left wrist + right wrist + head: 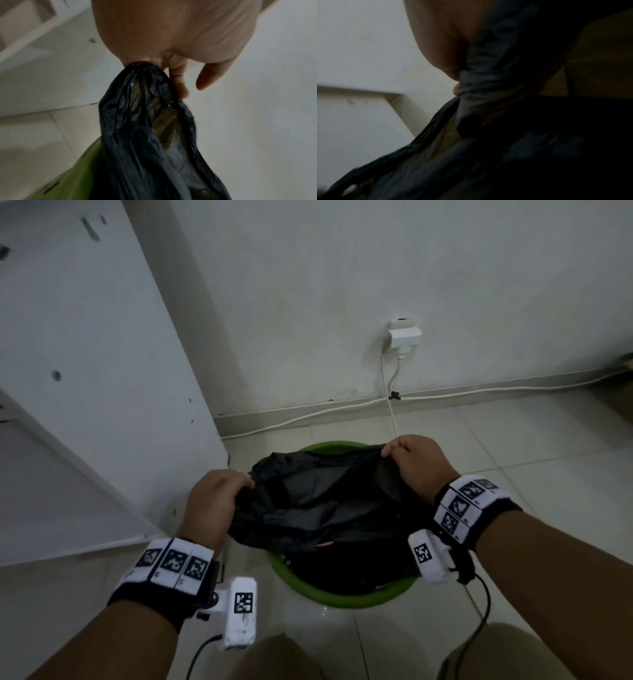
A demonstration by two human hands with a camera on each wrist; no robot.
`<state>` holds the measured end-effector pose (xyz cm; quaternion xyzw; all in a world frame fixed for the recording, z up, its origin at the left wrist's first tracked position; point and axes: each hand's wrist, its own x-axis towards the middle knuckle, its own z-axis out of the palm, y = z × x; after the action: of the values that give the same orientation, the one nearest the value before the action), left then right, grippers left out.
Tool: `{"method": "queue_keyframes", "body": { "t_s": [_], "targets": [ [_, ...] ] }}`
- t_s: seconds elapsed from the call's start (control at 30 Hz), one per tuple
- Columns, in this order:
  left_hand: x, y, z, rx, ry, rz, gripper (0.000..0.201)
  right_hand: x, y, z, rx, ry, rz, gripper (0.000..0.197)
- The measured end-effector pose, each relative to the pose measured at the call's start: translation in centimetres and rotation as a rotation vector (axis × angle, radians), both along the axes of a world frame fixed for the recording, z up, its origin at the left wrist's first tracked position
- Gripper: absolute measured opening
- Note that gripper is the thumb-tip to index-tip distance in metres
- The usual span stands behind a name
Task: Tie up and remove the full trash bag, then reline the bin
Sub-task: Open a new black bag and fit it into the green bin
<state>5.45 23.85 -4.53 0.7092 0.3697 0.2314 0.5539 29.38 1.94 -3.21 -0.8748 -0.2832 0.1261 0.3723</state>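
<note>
A round green bin [342, 594] stands on the tiled floor below me. A black trash bag [322, 505] sits in it with its mouth pulled up above the rim. My left hand [219, 498] grips a gathered bunch of the bag's left edge; in the left wrist view the bag [147, 121] hangs from the curled fingers [178, 81] beside the bin [77, 175]. My right hand [414, 463] grips the bag's far right edge. The right wrist view shows dark bag plastic [488, 94] bunched against the palm [440, 40]. The bag's contents are hidden.
A white cabinet [85, 371] stands close on the left of the bin. A wall socket with a plug [404, 335] and white cables [342, 409] run along the wall behind. Light floor tiles [513, 457] spread to the right. My knees [274, 659] are below.
</note>
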Motion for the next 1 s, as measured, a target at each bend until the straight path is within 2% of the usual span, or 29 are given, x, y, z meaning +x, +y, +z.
{"method": "queue_keyframes", "body": {
  "t_s": [0.07, 0.13, 0.2, 0.3, 0.4, 0.47, 0.53, 0.6, 0.73, 0.87, 1.0],
  "targets": [
    [1.4, 1.0, -1.1, 0.258, 0.171, -0.09, 0.013, 1.3, 1.1, -0.5, -0.062, -0.01, 0.019, 0.022],
    [2.8, 2.0, -2.4, 0.347, 0.314, -0.127, 0.027, 2.7, 2.3, -1.5, -0.135, -0.037, 0.057, 0.03],
    [4.2, 2.6, -3.4, 0.347, 0.415, -0.152, 0.046, 3.4, 3.5, -2.1, -0.293, -0.054, 0.094, 0.036],
    [6.6, 2.7, -3.2, 0.362, 0.503, -0.231, 0.064, 3.8, 4.9, -2.6, -0.471, -0.093, 0.102, 0.069],
    [8.6, 3.6, -3.3, 0.383, 0.628, -0.3, 0.067, 4.0, 6.5, -2.7, -0.557, -0.133, 0.061, 0.085],
    [9.5, 4.2, -3.8, 0.348, 0.741, -0.377, 0.072, 4.5, 7.2, -3.0, -0.686, -0.121, 0.049, 0.094],
    [9.9, 4.7, -4.4, 0.252, 0.829, -0.51, 0.076, 4.9, 7.4, -3.3, -0.802, -0.034, 0.063, 0.1],
    [9.6, 4.9, -4.8, 0.138, 0.86, -0.608, 0.066, 5.3, 7.1, -3.3, -0.834, 0.069, 0.082, 0.102],
    [7.3, 4.6, -5.8, 0.026, 0.814, -0.531, 0.061, 6.1, 5.1, -4.0, -0.767, 0.192, 0.048, 0.087],
    [4.5, 2.5, -6.1, -0.093, 0.671, -0.388, 0.054, 6.2, 2.1, -4.1, -0.741, 0.202, 0.019, 0.067],
    [1.7, 0.1, -5.4, -0.137, 0.665, -0.291, 0.052, 4.7, -1.4, -4.1, -0.5, 0.206, -0.033, 0.039]
  ]
}}
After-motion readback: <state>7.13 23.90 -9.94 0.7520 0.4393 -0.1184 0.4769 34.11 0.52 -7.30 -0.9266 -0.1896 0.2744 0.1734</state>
